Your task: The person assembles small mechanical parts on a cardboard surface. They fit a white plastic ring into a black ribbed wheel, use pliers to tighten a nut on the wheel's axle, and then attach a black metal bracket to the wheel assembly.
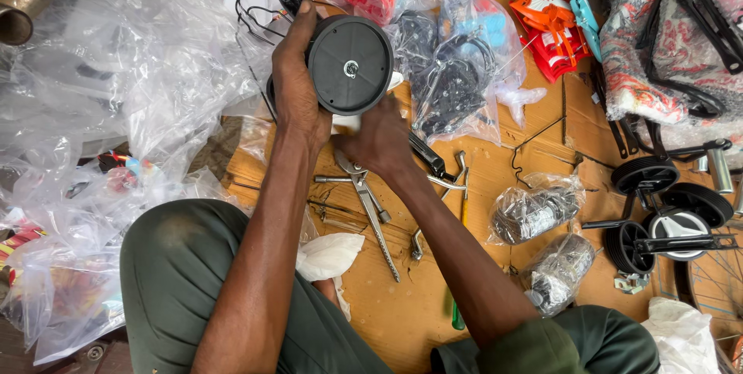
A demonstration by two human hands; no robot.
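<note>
My left hand [298,84] is wrapped around the left rim of a small black wheel [350,65], fingers curled over its far edge, gripping it firmly. The wheel is held up on edge above the cardboard sheet [402,304], hub face toward me, a metal axle end at its centre. My right hand [379,142] is closed beneath the wheel's near edge; what its fingers pinch is hidden from view. Just near of that hand, pliers [364,196] and a spanner [457,188] lie flat on the cardboard. Clear plastic bags [116,72] are heaped at left. Further black wheels on brackets [658,211] lie at right, well apart from my hands.
</note>
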